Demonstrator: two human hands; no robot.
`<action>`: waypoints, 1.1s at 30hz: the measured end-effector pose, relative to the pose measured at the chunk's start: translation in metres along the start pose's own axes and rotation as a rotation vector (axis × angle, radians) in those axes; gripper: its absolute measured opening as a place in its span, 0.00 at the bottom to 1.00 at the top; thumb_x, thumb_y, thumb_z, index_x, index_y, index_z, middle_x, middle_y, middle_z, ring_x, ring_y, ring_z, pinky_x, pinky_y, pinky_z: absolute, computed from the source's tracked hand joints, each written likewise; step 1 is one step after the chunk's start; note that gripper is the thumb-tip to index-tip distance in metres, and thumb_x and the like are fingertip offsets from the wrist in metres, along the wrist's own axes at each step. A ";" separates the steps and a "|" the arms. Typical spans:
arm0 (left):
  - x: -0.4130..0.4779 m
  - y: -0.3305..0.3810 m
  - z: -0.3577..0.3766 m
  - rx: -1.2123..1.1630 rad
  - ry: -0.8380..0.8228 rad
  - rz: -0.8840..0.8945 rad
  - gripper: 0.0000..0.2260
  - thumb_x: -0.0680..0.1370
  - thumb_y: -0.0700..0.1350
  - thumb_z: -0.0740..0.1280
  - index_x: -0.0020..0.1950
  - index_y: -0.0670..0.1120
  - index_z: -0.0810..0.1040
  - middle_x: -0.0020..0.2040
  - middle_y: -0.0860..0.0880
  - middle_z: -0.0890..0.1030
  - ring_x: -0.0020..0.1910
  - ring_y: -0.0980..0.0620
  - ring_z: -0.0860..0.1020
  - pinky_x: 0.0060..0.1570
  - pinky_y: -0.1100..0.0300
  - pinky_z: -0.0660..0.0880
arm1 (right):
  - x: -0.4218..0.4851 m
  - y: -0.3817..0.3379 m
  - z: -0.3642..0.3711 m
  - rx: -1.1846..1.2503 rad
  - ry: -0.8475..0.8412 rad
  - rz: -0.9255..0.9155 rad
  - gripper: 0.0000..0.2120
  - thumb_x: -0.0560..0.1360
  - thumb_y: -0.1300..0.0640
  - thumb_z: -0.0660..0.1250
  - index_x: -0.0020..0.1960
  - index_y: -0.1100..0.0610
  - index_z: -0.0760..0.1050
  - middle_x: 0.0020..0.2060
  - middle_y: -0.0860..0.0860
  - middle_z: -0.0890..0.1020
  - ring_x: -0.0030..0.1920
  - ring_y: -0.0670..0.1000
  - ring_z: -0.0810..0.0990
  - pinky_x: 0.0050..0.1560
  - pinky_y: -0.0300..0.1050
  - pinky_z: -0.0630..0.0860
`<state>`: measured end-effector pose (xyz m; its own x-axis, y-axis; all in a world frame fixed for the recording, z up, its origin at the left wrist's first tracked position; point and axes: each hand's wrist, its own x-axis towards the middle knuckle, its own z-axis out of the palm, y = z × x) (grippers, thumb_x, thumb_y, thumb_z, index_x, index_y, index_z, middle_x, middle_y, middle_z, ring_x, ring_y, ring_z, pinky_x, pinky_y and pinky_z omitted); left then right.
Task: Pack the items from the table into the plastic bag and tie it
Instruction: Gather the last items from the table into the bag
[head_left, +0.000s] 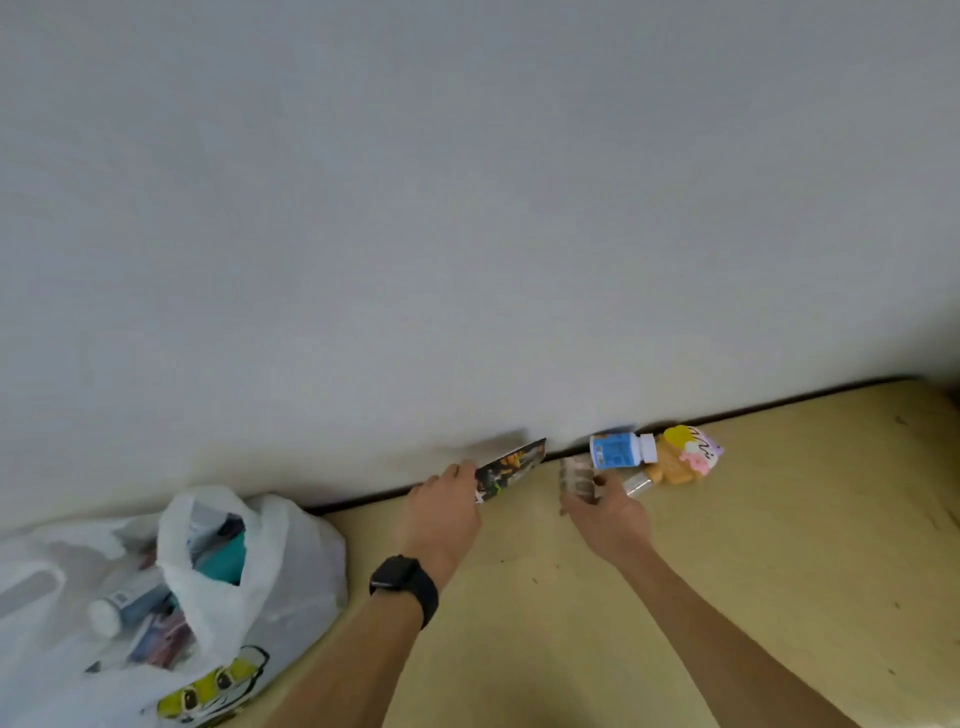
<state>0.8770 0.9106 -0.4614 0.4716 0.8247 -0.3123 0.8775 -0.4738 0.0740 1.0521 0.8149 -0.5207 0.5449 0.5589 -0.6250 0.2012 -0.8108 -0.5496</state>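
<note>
White plastic bag (270, 561), open and untied on the surface (727, 571), already holds several items, while the left hand (441, 509) grasps a dark packet (511, 467) and the right hand (608, 512) grasps a small jar (575, 475); the blue bottle (621, 451) and toy (685, 454) near the wall remain unpacked.

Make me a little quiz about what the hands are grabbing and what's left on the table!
1. True or false: the left hand holds a dark printed packet by the wall.
2. What lies just behind the right hand?
A. a blue-labelled bottle
B. a red mug
C. a green book
3. Fill in: the plastic bag sits to the ____ of both hands, open, with things already inside.

Key
1. True.
2. A: the blue-labelled bottle lies on its side beside a yellow and pink toy. The right hand's fingers close on a small blurred item.
3. left.
</note>
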 end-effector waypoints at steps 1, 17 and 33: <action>-0.010 -0.004 -0.007 -0.068 0.019 -0.021 0.09 0.82 0.44 0.57 0.61 0.48 0.70 0.53 0.49 0.80 0.48 0.46 0.79 0.38 0.56 0.65 | -0.012 0.002 -0.002 0.099 -0.021 -0.002 0.19 0.73 0.42 0.68 0.59 0.50 0.72 0.48 0.52 0.84 0.50 0.56 0.81 0.49 0.45 0.74; -0.186 -0.174 -0.118 -1.020 0.412 -0.132 0.05 0.83 0.46 0.60 0.50 0.46 0.71 0.39 0.45 0.82 0.38 0.48 0.80 0.39 0.47 0.75 | -0.237 -0.098 0.052 0.913 -0.236 -0.154 0.11 0.81 0.48 0.61 0.57 0.54 0.75 0.49 0.59 0.84 0.28 0.53 0.76 0.29 0.42 0.70; -0.231 -0.351 -0.091 -0.165 0.285 -0.207 0.12 0.83 0.48 0.55 0.65 0.49 0.65 0.45 0.48 0.80 0.42 0.42 0.80 0.34 0.53 0.72 | -0.301 -0.268 0.210 -0.077 -0.375 -0.576 0.15 0.80 0.41 0.58 0.64 0.44 0.63 0.48 0.50 0.81 0.36 0.50 0.84 0.32 0.46 0.78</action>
<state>0.4676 0.9148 -0.3288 0.2678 0.9615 -0.0625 0.9479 -0.2513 0.1959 0.6634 0.9005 -0.3011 0.0187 0.9153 -0.4024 0.4392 -0.3691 -0.8190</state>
